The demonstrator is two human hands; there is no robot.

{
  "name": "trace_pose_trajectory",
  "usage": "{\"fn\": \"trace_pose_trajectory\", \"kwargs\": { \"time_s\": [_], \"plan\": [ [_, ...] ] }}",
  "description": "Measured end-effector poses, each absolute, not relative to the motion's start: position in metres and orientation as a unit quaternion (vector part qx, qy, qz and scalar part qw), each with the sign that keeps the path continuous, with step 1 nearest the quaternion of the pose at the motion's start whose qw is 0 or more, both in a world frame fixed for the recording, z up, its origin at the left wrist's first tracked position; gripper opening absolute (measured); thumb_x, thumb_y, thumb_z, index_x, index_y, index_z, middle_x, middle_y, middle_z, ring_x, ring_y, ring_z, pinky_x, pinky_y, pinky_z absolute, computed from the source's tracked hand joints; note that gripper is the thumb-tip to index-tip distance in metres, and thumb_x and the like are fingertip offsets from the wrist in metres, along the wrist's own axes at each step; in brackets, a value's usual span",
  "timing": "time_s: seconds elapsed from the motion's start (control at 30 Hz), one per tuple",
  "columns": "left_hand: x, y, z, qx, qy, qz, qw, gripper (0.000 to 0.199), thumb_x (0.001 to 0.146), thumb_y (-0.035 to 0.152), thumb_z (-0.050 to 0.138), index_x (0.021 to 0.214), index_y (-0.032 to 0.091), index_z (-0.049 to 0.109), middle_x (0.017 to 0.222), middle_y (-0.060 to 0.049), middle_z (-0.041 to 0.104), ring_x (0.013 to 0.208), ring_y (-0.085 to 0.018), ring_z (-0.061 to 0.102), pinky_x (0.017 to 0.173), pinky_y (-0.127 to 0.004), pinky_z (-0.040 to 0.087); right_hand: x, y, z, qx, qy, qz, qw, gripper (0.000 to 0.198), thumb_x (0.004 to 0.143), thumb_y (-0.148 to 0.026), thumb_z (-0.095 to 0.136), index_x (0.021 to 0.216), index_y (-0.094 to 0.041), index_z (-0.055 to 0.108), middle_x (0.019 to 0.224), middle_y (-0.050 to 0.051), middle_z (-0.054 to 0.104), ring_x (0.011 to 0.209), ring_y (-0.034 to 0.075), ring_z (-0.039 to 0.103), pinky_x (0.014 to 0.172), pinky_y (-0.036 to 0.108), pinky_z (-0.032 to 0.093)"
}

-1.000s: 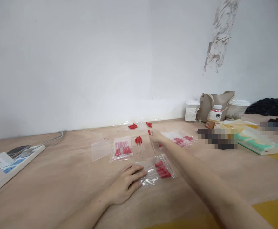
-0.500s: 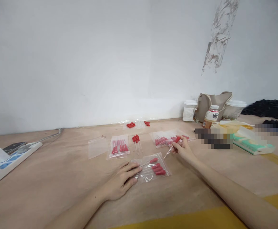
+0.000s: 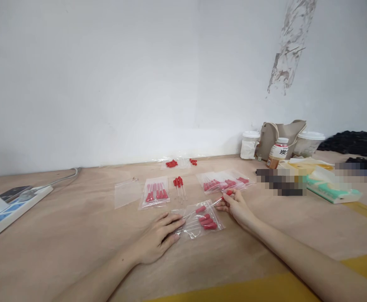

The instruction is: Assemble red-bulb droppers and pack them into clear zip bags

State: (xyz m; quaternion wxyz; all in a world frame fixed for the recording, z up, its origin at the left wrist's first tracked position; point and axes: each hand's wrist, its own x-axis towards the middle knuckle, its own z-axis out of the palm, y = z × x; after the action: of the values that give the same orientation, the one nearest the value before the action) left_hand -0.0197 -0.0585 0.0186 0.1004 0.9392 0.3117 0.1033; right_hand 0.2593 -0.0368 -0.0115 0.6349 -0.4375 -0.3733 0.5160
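My left hand [image 3: 158, 238] lies flat, fingers stretched, its tips resting on the end of a clear zip bag [image 3: 195, 233]. Inside that bag are several droppers with red rubber bulbs [image 3: 209, 225], their thin glass tubes pointing left. Between thumb and fingers of my right hand [image 3: 239, 208] is a dropper [image 3: 227, 193], held by its red bulb. Its glass tube slants down-left to the bag's right edge; whether the tip is inside the bag I cannot tell. Behind lie several loose droppers [image 3: 178, 183] and a filled bag of droppers [image 3: 154, 204].
More bagged droppers [image 3: 213, 185] lie right of centre, with an empty zip bag [image 3: 127, 193] to the left. Loose red bulbs [image 3: 171, 163] sit by the wall. A power strip [image 3: 41, 199] is far left; a bottle [image 3: 278, 153], cups and a tissue pack [image 3: 332, 189] stand right.
My right hand has moved slightly left and down with the dropper, bringing its glass tube up to the bag's right edge. The left hand stays on the bag.
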Motion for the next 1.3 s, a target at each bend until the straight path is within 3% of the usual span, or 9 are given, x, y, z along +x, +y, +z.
{"fn": "trace_pose_trajectory", "kwargs": {
  "time_s": [0.17, 0.33, 0.43, 0.53, 0.67, 0.77, 0.93, 1.13, 1.3],
  "plan": [
    [-0.021, -0.059, 0.017, 0.935, 0.318, 0.112, 0.113, 0.041, 0.09, 0.035, 0.033, 0.131, 0.031, 0.03, 0.135, 0.0, 0.036, 0.123, -0.021, 0.03, 0.103, -0.042, 0.024, 0.258, -0.042, -0.008, -0.461, -0.418, 0.53, 0.576, 0.032, 0.062, -0.028, 0.065, 0.076, -0.021, 0.038, 0.06, -0.005, 0.054, 0.053, 0.011, 0.056, 0.054, 0.026, 0.046],
    [-0.023, -0.06, 0.016, 0.927, 0.325, 0.132, 0.129, 0.046, 0.089, 0.035, 0.036, 0.133, 0.029, 0.023, 0.135, 0.0, 0.035, 0.124, -0.022, 0.029, 0.102, -0.042, 0.027, 0.27, -0.039, -0.007, -0.507, -0.627, 0.373, 0.46, 0.021, 0.057, -0.027, 0.068, 0.068, -0.015, 0.054, 0.051, -0.006, 0.047, 0.046, 0.006, 0.041, 0.044, 0.02, 0.033],
    [-0.022, -0.06, 0.016, 0.933, 0.31, 0.134, 0.125, 0.043, 0.09, 0.034, 0.035, 0.132, 0.03, 0.026, 0.133, 0.0, 0.038, 0.122, -0.021, 0.032, 0.102, -0.043, 0.024, 0.273, -0.034, -0.011, -0.502, -0.663, 0.334, 0.443, 0.021, 0.058, -0.023, 0.067, 0.074, -0.014, 0.057, 0.057, -0.004, 0.051, 0.05, 0.007, 0.042, 0.048, 0.021, 0.034],
    [-0.021, -0.06, 0.016, 0.933, 0.311, 0.135, 0.122, 0.042, 0.09, 0.034, 0.034, 0.132, 0.03, 0.027, 0.132, 0.0, 0.04, 0.122, -0.021, 0.033, 0.102, -0.043, 0.025, 0.268, -0.033, -0.018, -0.476, -0.666, 0.346, 0.458, 0.032, 0.06, -0.021, 0.064, 0.089, -0.015, 0.051, 0.071, -0.001, 0.058, 0.054, 0.008, 0.047, 0.052, 0.022, 0.037],
    [-0.019, -0.061, 0.019, 0.933, 0.311, 0.135, 0.124, 0.042, 0.09, 0.033, 0.035, 0.131, 0.03, 0.028, 0.131, 0.001, 0.041, 0.122, -0.021, 0.032, 0.102, -0.041, 0.025, 0.26, -0.038, -0.019, -0.442, -0.654, 0.409, 0.458, 0.039, 0.067, -0.027, 0.059, 0.101, -0.018, 0.044, 0.074, 0.001, 0.06, 0.063, 0.012, 0.055, 0.055, 0.023, 0.041],
    [-0.019, -0.061, 0.019, 0.934, 0.309, 0.131, 0.123, 0.041, 0.09, 0.031, 0.036, 0.131, 0.03, 0.03, 0.131, 0.002, 0.04, 0.122, -0.02, 0.033, 0.104, -0.04, 0.023, 0.259, -0.042, -0.011, -0.444, -0.627, 0.467, 0.439, 0.044, 0.069, -0.034, 0.057, 0.107, -0.019, 0.042, 0.07, -0.001, 0.059, 0.053, 0.009, 0.053, 0.047, 0.02, 0.039],
    [-0.02, -0.059, 0.018, 0.937, 0.306, 0.123, 0.116, 0.042, 0.09, 0.032, 0.035, 0.131, 0.03, 0.028, 0.132, 0.002, 0.04, 0.121, -0.018, 0.033, 0.105, -0.04, 0.021, 0.264, -0.039, -0.001, -0.573, -0.554, 0.429, 0.425, 0.035, 0.073, -0.045, 0.05, 0.09, -0.015, 0.053, 0.047, -0.006, 0.047, 0.033, 0.005, 0.035, 0.034, 0.018, 0.023],
    [-0.018, -0.06, 0.021, 0.947, 0.284, 0.096, 0.114, 0.042, 0.091, 0.033, 0.031, 0.133, 0.033, 0.024, 0.136, 0.006, 0.034, 0.128, -0.019, 0.021, 0.106, -0.042, 0.016, 0.259, -0.034, -0.007, -0.492, -0.644, 0.448, 0.378, 0.03, 0.061, -0.042, 0.065, 0.066, -0.013, 0.059, 0.065, 0.002, 0.062, 0.06, 0.013, 0.055, 0.056, 0.023, 0.041],
    [-0.018, -0.06, 0.02, 0.939, 0.308, 0.124, 0.09, 0.044, 0.091, 0.035, 0.03, 0.134, 0.03, 0.022, 0.139, 0.003, 0.028, 0.129, -0.019, 0.018, 0.106, -0.042, 0.014, 0.259, -0.042, -0.001, -0.428, -0.628, 0.517, 0.394, 0.032, 0.064, -0.045, 0.062, 0.074, -0.015, 0.057, 0.06, -0.002, 0.058, 0.051, 0.01, 0.052, 0.051, 0.022, 0.041]
  ]
}}
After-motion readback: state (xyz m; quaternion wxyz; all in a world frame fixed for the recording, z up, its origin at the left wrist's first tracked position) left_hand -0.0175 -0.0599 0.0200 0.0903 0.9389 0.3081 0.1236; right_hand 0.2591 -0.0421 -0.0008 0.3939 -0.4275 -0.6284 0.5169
